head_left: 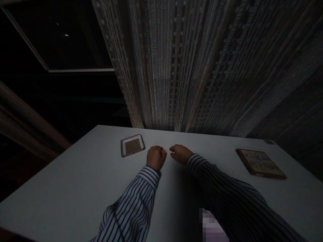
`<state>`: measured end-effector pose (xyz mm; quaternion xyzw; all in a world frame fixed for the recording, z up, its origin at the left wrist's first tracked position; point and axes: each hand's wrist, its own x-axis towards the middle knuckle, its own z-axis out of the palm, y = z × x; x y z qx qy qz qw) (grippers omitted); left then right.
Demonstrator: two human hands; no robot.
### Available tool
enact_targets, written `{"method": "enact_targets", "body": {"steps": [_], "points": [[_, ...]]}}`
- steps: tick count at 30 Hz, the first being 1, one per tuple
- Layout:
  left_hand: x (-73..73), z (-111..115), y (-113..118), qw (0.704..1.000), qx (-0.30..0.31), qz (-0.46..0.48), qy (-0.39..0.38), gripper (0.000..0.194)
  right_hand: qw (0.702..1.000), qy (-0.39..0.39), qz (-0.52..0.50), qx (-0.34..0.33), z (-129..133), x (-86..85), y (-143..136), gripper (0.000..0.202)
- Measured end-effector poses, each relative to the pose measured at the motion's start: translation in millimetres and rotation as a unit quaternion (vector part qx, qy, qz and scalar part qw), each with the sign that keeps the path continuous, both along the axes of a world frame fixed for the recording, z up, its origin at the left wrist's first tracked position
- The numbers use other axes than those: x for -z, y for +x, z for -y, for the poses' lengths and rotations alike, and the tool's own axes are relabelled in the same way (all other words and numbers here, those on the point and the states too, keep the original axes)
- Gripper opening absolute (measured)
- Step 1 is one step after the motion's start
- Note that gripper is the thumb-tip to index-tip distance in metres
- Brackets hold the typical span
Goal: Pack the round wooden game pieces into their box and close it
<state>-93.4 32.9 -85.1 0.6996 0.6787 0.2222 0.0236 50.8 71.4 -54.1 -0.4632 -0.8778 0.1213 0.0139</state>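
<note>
Both arms wear long white cotton shirt sleeves with thin dark vertical stripes; each ends in a buttoned striped cuff. The left hand (155,157) and right hand (180,153) are bare; no rings or watch show.

We count one table (75,188). On it: one small framed tray (132,145), far left of centre; one flat picture box (260,163), far right; one small orange piece (164,152) between two hands, left hand (156,157) and right hand (180,153). Two striped sleeves (141,198).
</note>
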Motion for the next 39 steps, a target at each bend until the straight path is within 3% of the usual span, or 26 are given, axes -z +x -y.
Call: {"method": "enact_targets", "body": {"steps": [7, 39], "points": [[-8.3, 8.5, 3.4, 1.0, 0.001, 0.024, 0.018, 0.024, 1.0, -0.001, -0.008, 0.003, 3.2, -4.2, 2.9, 0.03], [-17.0, 37.8, 27.5, 0.989, 0.056, 0.059, 0.121, 0.019, 0.997, 0.017, -0.069, 0.039, 37.4, -32.3, 34.2, 0.04]]}}
